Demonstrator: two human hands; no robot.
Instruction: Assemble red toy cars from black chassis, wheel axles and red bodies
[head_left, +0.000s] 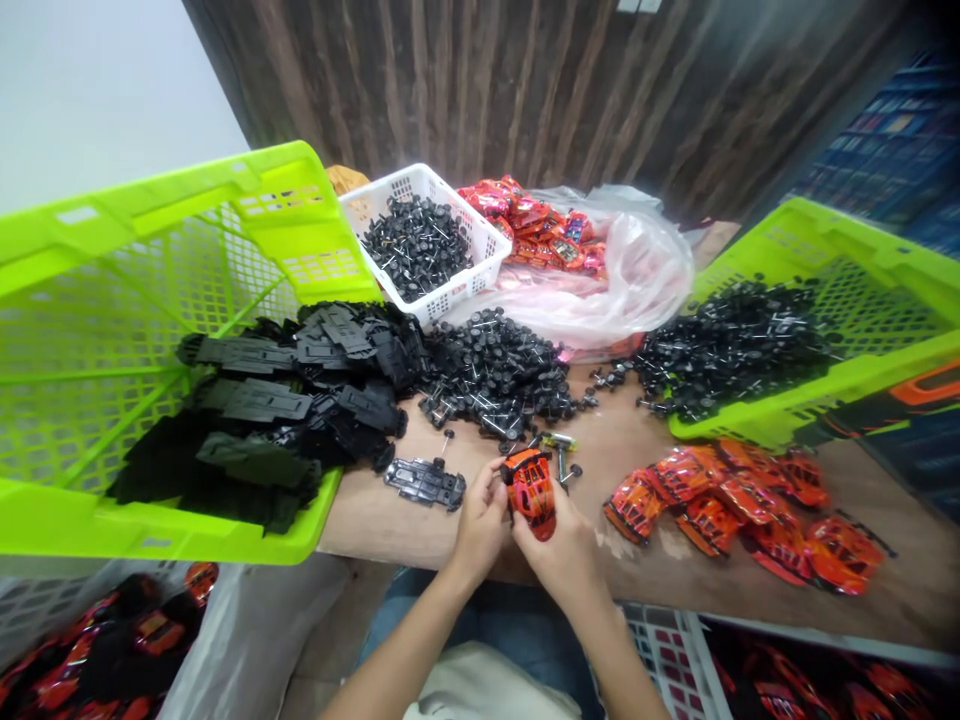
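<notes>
Between my two hands, just above the table's front edge, is an orange-red toy car body with black markings. My left hand grips its left side, and my right hand has its right side and near end, thumb on top. What lies under the body is hidden. Left of my hands a black chassis plate rests on the wood, with a wheel axle beside it. Just beyond my hands lie another wheel axle and a small yellowish piece.
A tipped green crate at left spills black chassis plates. Wheel axles fill a white basket, a middle heap and a right green crate. Orange car bodies lie at right; more fill a plastic bag behind.
</notes>
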